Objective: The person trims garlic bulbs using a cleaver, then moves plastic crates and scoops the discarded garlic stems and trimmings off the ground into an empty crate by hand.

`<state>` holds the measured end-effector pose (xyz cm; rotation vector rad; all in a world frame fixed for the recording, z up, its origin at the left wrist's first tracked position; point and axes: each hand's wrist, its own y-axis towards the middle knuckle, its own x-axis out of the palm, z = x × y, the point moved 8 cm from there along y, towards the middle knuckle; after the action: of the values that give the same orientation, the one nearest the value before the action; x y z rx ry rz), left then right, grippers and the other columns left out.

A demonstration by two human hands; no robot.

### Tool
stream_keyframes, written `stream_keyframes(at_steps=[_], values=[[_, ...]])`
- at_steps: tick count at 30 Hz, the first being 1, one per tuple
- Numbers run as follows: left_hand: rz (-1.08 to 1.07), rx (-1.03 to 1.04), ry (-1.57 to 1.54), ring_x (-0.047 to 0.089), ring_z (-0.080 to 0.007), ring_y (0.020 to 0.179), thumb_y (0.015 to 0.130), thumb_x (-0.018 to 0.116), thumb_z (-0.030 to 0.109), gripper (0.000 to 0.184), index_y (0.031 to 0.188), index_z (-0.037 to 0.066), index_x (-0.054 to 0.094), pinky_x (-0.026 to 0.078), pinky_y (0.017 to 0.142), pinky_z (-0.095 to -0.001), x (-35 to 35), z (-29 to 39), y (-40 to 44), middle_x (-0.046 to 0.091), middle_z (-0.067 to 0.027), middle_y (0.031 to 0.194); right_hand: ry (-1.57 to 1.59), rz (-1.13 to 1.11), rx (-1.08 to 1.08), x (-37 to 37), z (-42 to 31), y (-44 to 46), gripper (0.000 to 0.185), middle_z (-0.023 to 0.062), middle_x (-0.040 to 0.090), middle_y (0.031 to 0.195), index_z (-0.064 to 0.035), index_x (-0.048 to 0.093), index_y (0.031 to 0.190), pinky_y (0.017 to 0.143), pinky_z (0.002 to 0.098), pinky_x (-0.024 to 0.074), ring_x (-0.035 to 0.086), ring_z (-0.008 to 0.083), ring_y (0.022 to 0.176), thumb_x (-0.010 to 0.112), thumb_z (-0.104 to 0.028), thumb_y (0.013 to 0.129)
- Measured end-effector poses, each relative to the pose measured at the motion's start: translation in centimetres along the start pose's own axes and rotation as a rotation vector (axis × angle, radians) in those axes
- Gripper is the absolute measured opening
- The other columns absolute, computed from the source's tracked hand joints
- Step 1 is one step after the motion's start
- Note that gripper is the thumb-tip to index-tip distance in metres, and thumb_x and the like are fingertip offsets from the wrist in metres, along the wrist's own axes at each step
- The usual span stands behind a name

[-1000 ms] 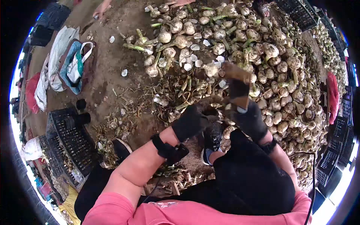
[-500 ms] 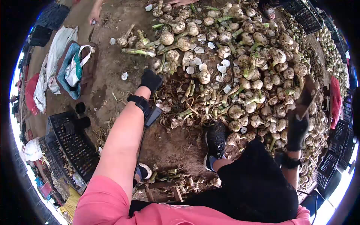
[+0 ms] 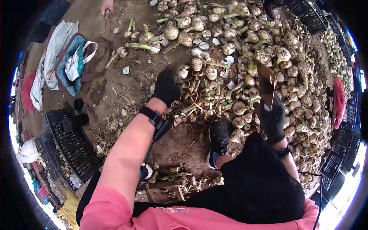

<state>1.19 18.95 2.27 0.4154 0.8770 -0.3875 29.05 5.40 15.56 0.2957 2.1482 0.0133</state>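
My left hand (image 3: 167,86), in a black glove, reaches to the near edge of a heap of round, soil-stained bulbs (image 3: 245,57) with thick cut stems. Its fingers are smeared by motion. A pale bulb or piece of one (image 3: 184,72) shows at the fingertips, and I cannot tell if it is gripped. Just right of it lie a bulb (image 3: 196,64) with its stem pointing right and another bulb (image 3: 211,73). My right hand (image 3: 273,119), also gloved, is closed around the handle of a cleaver (image 3: 266,84). The wide blade points up and away over the heap.
Stem cuttings and dry leaves (image 3: 207,96) cover the ground before my shoe (image 3: 219,140). A black crate (image 3: 73,143) stands at the left, below a teal-and-white bag (image 3: 74,69). Another person's hand (image 3: 107,7) shows at the top, and more crates (image 3: 339,153) line the right.
My right hand has swung inward from the right with the cleaver, which was a blur before. My left hand has moved right, to the pale bulb or piece. A stemmed bulb at far left lies differently.
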Motion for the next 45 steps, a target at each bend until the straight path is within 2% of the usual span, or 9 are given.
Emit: stream_keyframes(at_steps=[2,6,8,12,15,25,33,39,45], values=[[-0.417,-0.182,0.219,0.043,-0.0371,0.119,0.077,0.052,0.015,0.051,0.127,0.011,0.047,0.034,0.102,-0.0431,3.5,-0.9,1.5,0.048,-0.0199,0.127,0.060,-0.055,-0.003,0.7,-0.4,-0.4,0.032,0.0150,0.061,0.104,-0.0032,0.061,0.101,0.088,0.0366,0.0442,0.057,0.0310,0.100,0.067,-0.005,0.070],[-0.208,-0.076,0.459,0.052,-0.0366,0.109,0.073,0.053,0.015,0.059,0.131,0.011,0.043,0.040,0.095,-0.0427,6.4,-3.2,2.0,0.055,-0.0220,0.117,0.286,-0.090,0.074,2.2,1.6,-1.7,0.032,0.0119,0.062,0.103,-0.0021,0.060,0.101,0.085,0.0334,0.0447,0.058,0.0271,0.097,0.066,-0.002,0.069],[-0.671,-0.224,0.413,0.057,-0.0376,0.100,0.071,0.054,0.016,0.055,0.125,0.006,0.048,0.042,0.091,-0.0459,6.3,-3.5,2.1,0.060,-0.0218,0.107,0.232,-0.143,0.191,2.3,2.3,-1.8,0.033,0.0104,0.062,0.102,-0.0018,0.060,0.101,0.085,0.0336,0.0452,0.059,0.0254,0.095,0.067,-0.001,0.068],[-0.149,-0.155,-0.664,0.058,-0.0287,0.098,0.069,0.076,0.021,0.055,0.116,0.007,0.051,0.044,0.092,-0.0355,-0.6,-0.2,1.5,0.059,-0.0150,0.110,0.137,-0.084,-0.012,2.5,3.6,-1.8,0.025,0.0033,0.059,0.087,-0.0017,0.059,0.098,0.067,0.0272,0.0439,0.053,0.0127,0.078,0.058,0.004,0.073],[0.124,-0.386,-1.065,0.057,-0.0226,0.099,0.077,0.071,0.012,0.044,0.115,0.006,0.049,0.045,0.090,-0.0347,-4.8,-2.1,-1.4,0.059,-0.0089,0.108,0.216,-0.128,0.211,2.9,4.7,-2.1,0.031,0.0116,0.061,0.093,-0.0018,0.059,0.097,0.075,0.0347,0.0463,0.058,0.0261,0.085,0.069,-0.005,0.068],[0.905,-0.557,-0.100,0.056,-0.0167,0.086,0.073,0.070,0.005,0.039,0.105,0.005,0.049,0.047,0.074,-0.0297,-29.7,-10.8,-25.3,0.056,-0.0084,0.100,0.275,-0.176,0.182,8.0,3.9,-2.2,0.034,0.0036,0.060,0.085,-0.0063,0.059,0.106,0.065,0.0305,0.0464,0.055,0.0139,0.075,0.064,-0.007,0.072],[0.602,-1.181,0.791,0.056,-0.0212,0.093,0.074,0.068,0.010,0.042,0.112,0.001,0.052,0.044,0.083,-0.0337,-45.3,-20.3,-41.1,0.059,-0.0113,0.103,0.283,-0.135,-0.054,4.9,-1.0,-1.0,0.022,0.0114,0.060,0.086,-0.0038,0.058,0.090,0.071,0.0359,0.0462,0.058,0.0289,0.080,0.066,-0.006,0.069],[0.539,-0.499,-0.012,0.054,-0.0240,0.104,0.080,0.063,0.013,0.043,0.119,0.000,0.051,0.041,0.092,-0.0336,-27.2,-20.8,-24.4,0.058,-0.0122,0.113,0.232,-0.136,-0.028,4.6,2.4,-2.1,0.023,0.0108,0.061,0.087,-0.0038,0.060,0.089,0.075,0.0340,0.0458,0.059,0.0270,0.083,0.068,-0.007,0.068],[-0.007,-0.510,0.290,0.058,-0.0359,0.098,0.079,0.058,0.024,0.037,0.109,0.002,0.058,0.046,0.087,-0.0416,-6.6,-7.1,-8.1,0.062,-0.0215,0.102,0.122,-0.243,0.100,4.2,3.5,-2.7,0.029,0.0132,0.061,0.091,-0.0040,0.060,0.095,0.074,0.0345,0.0474,0.060,0.0295,0.084,0.069,-0.011,0.068]])
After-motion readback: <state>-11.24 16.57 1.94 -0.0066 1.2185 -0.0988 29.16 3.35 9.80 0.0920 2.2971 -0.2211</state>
